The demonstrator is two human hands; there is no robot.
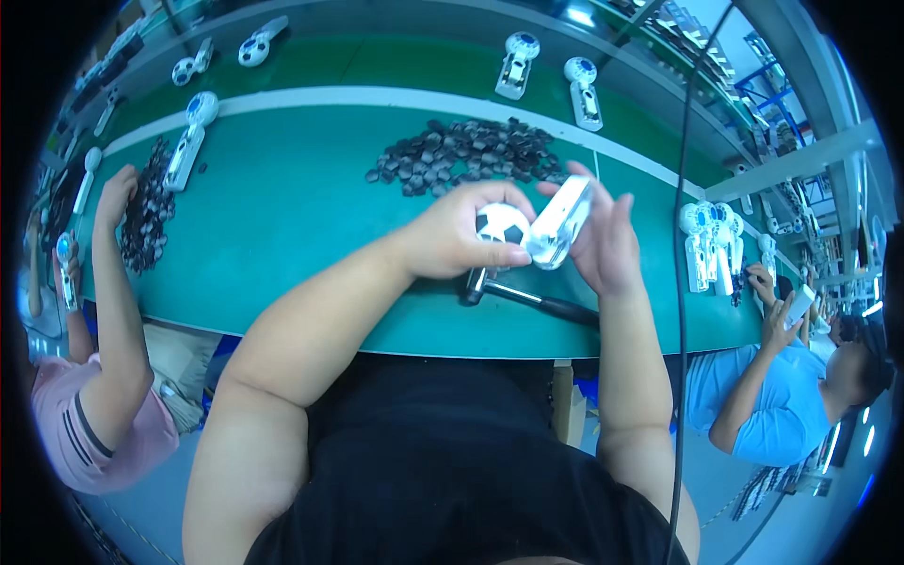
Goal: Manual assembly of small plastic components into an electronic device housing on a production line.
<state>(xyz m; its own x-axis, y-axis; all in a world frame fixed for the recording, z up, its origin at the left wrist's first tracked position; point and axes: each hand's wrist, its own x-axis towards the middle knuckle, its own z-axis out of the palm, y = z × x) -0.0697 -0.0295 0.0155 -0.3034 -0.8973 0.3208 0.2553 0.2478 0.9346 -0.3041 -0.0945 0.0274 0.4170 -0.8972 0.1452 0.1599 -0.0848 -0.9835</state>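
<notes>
My left hand (457, 231) is closed round the ball-shaped end (501, 224) of a white device, patterned black and white like a football. The device's long white body (562, 221) tilts up to the right from the ball. Beside that body is my right hand (607, 240), its fingers spread and partly behind it; whether they touch it is hard to see. Just below both hands a hammer (537, 299) with a black handle lies on the green table (282, 188). Beyond them spreads a pile of small dark pieces (466, 155).
Another white device (191, 141) lies at the left by more dark pieces (146, 217). Further devices sit on the green strip (395, 58) behind a pale rail. A black cable (682, 282) hangs at my right. Co-workers sit on both sides; several devices (711, 240) stand at the right.
</notes>
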